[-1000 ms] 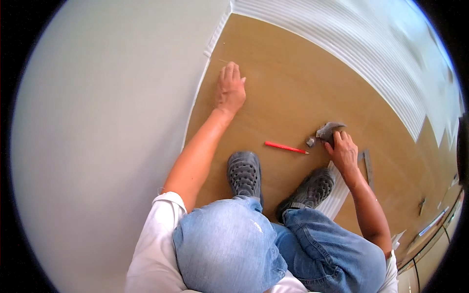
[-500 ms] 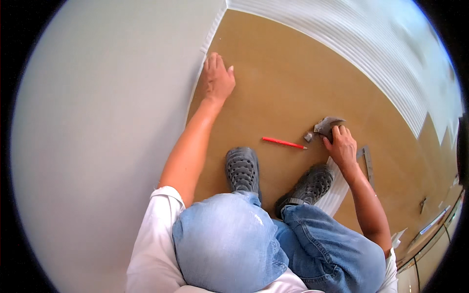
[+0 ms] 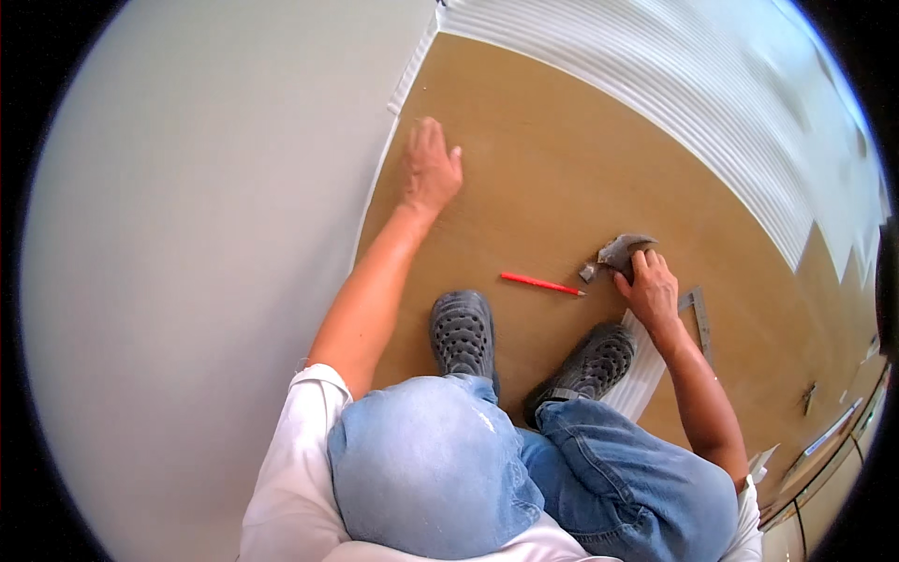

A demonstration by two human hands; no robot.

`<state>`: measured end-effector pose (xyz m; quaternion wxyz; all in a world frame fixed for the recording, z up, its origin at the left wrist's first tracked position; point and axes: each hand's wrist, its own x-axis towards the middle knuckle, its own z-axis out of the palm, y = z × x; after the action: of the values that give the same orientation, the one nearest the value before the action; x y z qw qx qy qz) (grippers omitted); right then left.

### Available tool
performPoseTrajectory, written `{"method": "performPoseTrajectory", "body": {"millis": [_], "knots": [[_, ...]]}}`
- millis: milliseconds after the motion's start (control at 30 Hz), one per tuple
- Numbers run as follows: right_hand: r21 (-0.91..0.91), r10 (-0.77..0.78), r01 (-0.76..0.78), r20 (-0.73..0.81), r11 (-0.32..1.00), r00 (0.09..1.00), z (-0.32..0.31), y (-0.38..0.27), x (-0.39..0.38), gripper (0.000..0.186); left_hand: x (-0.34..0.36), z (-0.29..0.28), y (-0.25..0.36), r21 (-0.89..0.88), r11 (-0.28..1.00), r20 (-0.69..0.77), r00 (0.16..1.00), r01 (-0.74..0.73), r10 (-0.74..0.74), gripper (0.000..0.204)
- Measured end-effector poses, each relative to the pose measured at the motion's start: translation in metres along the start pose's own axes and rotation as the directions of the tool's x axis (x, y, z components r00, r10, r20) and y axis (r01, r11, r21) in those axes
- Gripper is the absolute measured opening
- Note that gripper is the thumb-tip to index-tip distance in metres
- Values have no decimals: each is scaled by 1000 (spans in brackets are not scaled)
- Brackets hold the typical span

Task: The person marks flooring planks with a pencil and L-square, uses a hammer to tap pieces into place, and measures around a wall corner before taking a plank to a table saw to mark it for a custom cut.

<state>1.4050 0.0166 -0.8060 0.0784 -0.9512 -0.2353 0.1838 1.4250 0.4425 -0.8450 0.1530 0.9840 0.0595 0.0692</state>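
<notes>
On the brown board, head view: right hand low, fingers curled round what looks like a hammer, gripping close behind the head; the hammer sits just beyond the red pencil and ahead of the right shoe. Left hand farther out, near the foot of the pale wall, fingers bent; whether they pinch anything, cannot tell. My judgement on good handling: hold the hammer low and quiet while the left hand works by the edge; take it farther down the handle before any blow, with left fingers well aside. Pencil would be safer farther from the feet, where it could be trodden on. Hard to make out: left fingertips, blurred and turned away; hammer handle, covered by the right hand; metal square, partly behind the right forearm; small things at the far right, bent by the lens.
</notes>
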Motion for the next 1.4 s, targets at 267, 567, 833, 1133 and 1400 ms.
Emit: {"method": "performPoseTrajectory", "body": {"millis": [267, 567, 833, 1133, 1400], "knots": [[36, -10, 10, -1, 999, 1000, -1, 2, 1, 39, -11, 11, 11, 99, 995, -44, 999, 6, -2, 55], [41, -23, 24, -26, 999, 999, 3, 4, 0, 40, -1, 0, -7, 106, 994, -91, 996, 2, 8, 42], [31, -38, 38, -16, 999, 999, 6, 5, -4, 41, -1, -3, -19, 134, 976, -4, 985, 170, -171, 49], [68, -54, 56, -40, 996, 998, 4, 1, 1, 41, -2, -3, -28, 162, 975, -14, 988, 155, -155, 52], [68, -24, 27, -47, 997, 999, 0, 0, 7, 39, 10, -7, -21, 150, 980, -36, 991, 133, -129, 46]]}}
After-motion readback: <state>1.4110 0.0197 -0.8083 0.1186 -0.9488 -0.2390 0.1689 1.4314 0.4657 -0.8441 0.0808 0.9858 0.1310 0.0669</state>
